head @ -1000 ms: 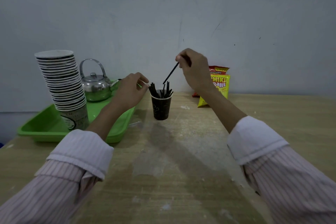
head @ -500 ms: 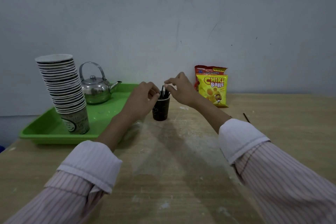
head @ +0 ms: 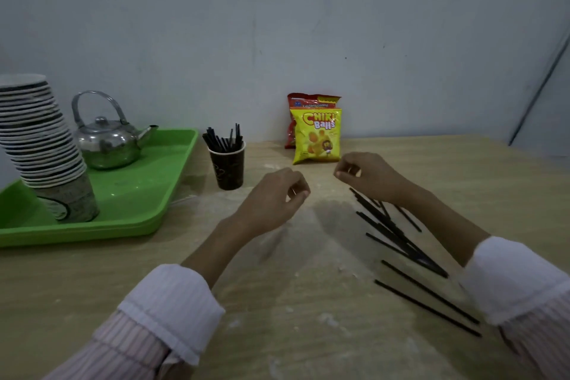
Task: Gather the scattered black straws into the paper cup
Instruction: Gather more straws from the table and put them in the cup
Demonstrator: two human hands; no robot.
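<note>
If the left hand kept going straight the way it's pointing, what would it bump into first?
Probably the right hand: the left hand has its curled fingertips aimed rightward at it across bare table. Depth is hard to judge.

Bare table (head: 277, 302) lies open between the cup (head: 228, 168) and the loose straws (head: 401, 241) at right; the green tray (head: 129, 210) blocks the left, snack bags (head: 317, 136) the far side.

Left side of the frame: green tray (head: 172, 182) holding a steel kettle (head: 106, 145) and a leaning cup stack (head: 40, 139). Two snack bags (head: 317, 136) stand mid-frame against the wall (head: 308, 25), on the wooden counter (head: 293, 302).
</note>
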